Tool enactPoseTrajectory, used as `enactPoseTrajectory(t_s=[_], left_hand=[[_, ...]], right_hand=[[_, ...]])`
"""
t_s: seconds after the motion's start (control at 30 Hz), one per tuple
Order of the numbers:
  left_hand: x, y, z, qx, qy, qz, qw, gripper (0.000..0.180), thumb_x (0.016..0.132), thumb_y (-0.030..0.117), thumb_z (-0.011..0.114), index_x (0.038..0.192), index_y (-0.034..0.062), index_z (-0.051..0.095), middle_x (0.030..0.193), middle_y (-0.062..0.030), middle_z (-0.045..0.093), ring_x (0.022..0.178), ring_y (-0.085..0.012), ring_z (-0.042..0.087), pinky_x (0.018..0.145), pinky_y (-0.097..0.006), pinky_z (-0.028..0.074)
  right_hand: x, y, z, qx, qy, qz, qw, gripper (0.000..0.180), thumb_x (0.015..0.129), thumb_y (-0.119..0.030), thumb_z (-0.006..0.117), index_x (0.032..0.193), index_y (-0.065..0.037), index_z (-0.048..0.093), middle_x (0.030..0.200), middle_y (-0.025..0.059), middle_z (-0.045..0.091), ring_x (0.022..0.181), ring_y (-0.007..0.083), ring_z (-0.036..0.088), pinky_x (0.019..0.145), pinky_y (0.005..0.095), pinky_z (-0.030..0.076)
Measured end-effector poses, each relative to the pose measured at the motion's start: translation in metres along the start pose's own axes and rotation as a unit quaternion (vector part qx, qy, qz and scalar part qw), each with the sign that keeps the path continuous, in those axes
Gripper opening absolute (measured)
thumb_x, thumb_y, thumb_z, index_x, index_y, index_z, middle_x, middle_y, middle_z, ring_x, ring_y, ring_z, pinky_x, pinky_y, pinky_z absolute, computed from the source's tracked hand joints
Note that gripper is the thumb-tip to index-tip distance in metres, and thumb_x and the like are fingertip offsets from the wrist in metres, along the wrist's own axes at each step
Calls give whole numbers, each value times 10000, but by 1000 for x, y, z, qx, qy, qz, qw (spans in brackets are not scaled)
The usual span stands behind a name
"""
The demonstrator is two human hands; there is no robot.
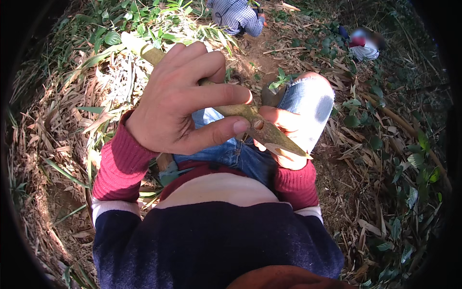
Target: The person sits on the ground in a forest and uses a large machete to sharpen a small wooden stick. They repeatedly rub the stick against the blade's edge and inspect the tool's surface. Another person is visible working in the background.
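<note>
Left hand raised, fingers curled in a loose grip — right hand lower, closed, both sleeves bent inward.

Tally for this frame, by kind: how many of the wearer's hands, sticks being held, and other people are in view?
Wearer's hands: 2, the left hand and the right hand
Bamboo stick held across the lap by both hands: 1
Other people on the ground beyond: 2, a checked-shirt person and a crouching person
Total: 5

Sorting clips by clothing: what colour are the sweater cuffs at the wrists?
Dark red ribbed cuffs, clearest in the head view.
</note>
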State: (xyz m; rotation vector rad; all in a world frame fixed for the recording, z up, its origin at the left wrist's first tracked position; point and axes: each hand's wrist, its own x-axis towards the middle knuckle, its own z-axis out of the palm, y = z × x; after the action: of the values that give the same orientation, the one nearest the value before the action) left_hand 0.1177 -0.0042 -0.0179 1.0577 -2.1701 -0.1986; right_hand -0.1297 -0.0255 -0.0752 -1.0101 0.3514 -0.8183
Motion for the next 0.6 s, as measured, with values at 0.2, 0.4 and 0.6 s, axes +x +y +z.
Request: enactPoseTrajectory(t_s=[0.2,0.4,0.6], left_hand=[[8,1,-4,29,-9,6,1000,363,811,405,732,1012,105,768,755,-37,452,718,-221,432,683,-374,306],[-4,-6,18,-22,74,-45,996,321,845,404,767,912,95,707,775,-62,465,733,-248,446,698,-374,333],[-18,-10,23,9,86,-82,993,397,840,465,774,880,91,648,844,-84,526,800,-295,511,718,-412,402]], right_hand=[[-2,1,-11,-52,4,16,999,203,1008,-102,645,1100,75,685,944,109,716,827,128,667,707,265,543],[-7,27,-25,-135,51,-3,989,235,1000,-161,666,1079,59,681,909,100,711,780,140,661,683,275,536],[-6,37,-7,-278,153,-55,947,483,983,-408,687,1233,-15,558,761,34,614,558,106,540,510,248,445]])
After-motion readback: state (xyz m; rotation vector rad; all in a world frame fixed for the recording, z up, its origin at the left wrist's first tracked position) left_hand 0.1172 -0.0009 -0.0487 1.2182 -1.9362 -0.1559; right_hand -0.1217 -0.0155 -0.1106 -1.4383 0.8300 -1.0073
